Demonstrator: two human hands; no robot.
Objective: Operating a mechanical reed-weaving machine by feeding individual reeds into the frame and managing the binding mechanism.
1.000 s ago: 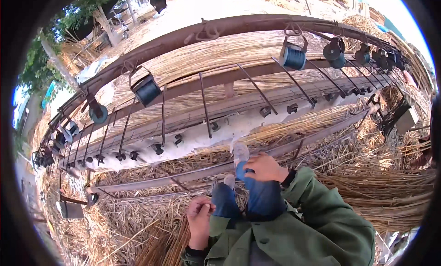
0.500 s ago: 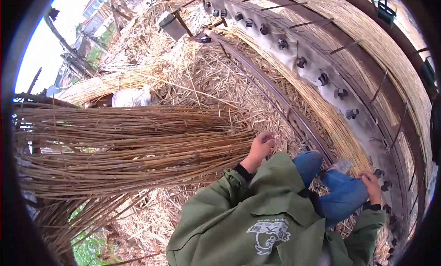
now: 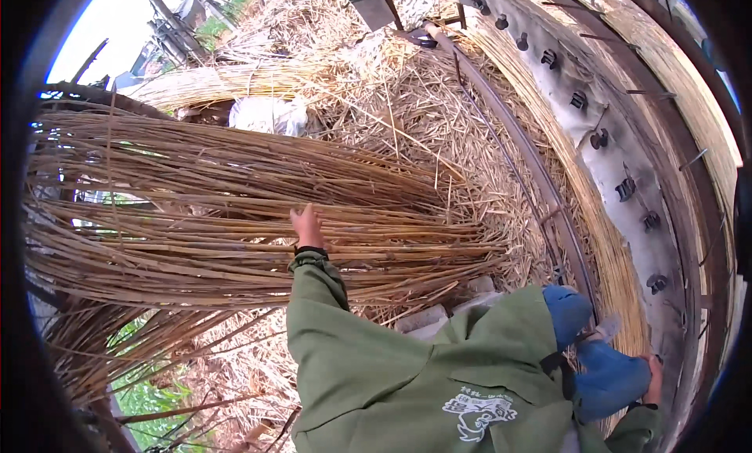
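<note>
My left hand (image 3: 307,224) reaches out over a large pile of long brown reeds (image 3: 180,249), its fingers apart among the upper stalks with nothing visibly held. My right hand (image 3: 652,379) is low at the lower right, beside my jeans-covered knee (image 3: 607,375) and near the loom's pale bed; its fingers are mostly hidden. The green jacket (image 3: 407,375) fills the lower middle. Along the right runs the long reed-weaving frame, with a pale strip (image 3: 642,241) studded with small dark fittings (image 3: 624,188), metal rods, and a layer of straw-coloured reeds (image 3: 603,218) alongside.
A curved metal rail (image 3: 533,163) runs beside my legs toward a grey box (image 3: 371,5). Loose straw (image 3: 407,101) covers the ground. A white sack (image 3: 266,116), another reed bundle (image 3: 219,81) and poles (image 3: 168,18) stand or lie further off. Blocks (image 3: 423,324) sit beside me.
The view has swung leftward from facing the frame to the reed pile. My left hand has moved out over the reeds; my right hand stays low near my leg.
</note>
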